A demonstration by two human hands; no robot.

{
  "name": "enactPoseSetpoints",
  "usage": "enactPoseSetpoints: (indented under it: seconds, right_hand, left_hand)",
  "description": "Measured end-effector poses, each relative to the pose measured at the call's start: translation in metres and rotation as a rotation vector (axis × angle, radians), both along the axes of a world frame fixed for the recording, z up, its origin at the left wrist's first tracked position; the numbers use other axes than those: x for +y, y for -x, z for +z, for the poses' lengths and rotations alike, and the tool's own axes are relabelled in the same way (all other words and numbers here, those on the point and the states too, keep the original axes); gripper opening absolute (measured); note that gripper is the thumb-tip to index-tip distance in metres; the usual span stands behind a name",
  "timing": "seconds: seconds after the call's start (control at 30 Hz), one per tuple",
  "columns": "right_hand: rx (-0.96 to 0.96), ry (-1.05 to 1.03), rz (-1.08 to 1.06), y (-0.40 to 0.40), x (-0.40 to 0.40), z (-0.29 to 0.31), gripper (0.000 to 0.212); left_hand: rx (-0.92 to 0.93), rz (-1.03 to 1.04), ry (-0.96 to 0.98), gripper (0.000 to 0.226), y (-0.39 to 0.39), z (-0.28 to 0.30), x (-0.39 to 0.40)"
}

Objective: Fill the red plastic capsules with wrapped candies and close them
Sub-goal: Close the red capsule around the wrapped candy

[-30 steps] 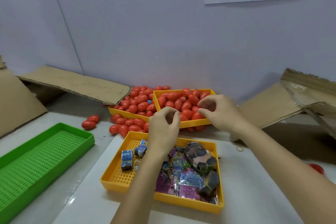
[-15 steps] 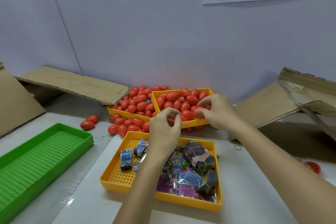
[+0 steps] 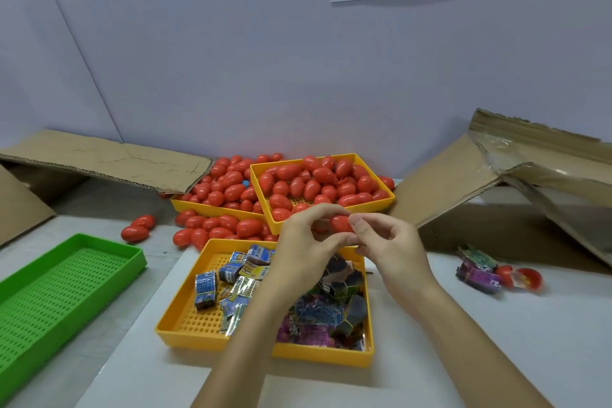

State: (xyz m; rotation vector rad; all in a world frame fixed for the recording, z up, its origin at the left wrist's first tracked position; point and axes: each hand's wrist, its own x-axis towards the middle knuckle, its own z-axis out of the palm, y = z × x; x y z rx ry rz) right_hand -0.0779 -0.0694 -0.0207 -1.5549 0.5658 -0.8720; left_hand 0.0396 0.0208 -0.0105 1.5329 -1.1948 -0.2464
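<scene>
Both hands meet above the near yellow tray (image 3: 185, 331), which holds several wrapped candies (image 3: 238, 278). Between them is one red capsule (image 3: 341, 223): my left hand (image 3: 308, 245) pinches it from the left, and my right hand (image 3: 390, 245) pinches it from the right with thumb and forefinger. Behind the hands, a far yellow tray (image 3: 387, 200) is heaped with red capsules (image 3: 311, 185). A second yellow tray (image 3: 212, 207) to its left is also full of them, and more lie loose on the table (image 3: 212, 228).
An empty green tray (image 3: 59, 285) lies at the left. Two loose capsules (image 3: 137, 228) sit beyond it. At the right lie a purple candy packet (image 3: 477, 275) and open red capsule halves (image 3: 525, 276). Cardboard flaps (image 3: 496, 175) flank both sides.
My right hand drew back from the far tray with a red capsule and came toward my left hand. Both hands now hold it together, nearer to me.
</scene>
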Motion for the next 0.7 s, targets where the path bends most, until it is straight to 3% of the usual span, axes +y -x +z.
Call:
enactPoseSetpoints:
  seconds: [0.13, 0.2, 0.47, 0.7]
  right_hand:
    - [0.045, 0.126, -0.062, 0.004, 0.001, 0.001, 0.009]
    - [0.145, 0.270, -0.053, 0.003, 0.005, 0.000, 0.014]
    - [0.480, 0.753, 0.128, -0.025, 0.028, -0.005, 0.012]
    - [0.729, 1.041, 0.050, -0.049, 0.035, 0.011, 0.016]
  left_hand:
    - [0.235, 0.112, 0.097, 0.020, -0.015, 0.007, 0.007]
    - [0.301, 0.195, 0.169, 0.019, -0.024, 0.010, 0.013]
    - [0.327, 0.297, 0.227, 0.014, -0.037, 0.010, 0.021]
    - [0.322, 0.309, 0.203, 0.014, -0.039, 0.009, 0.020]
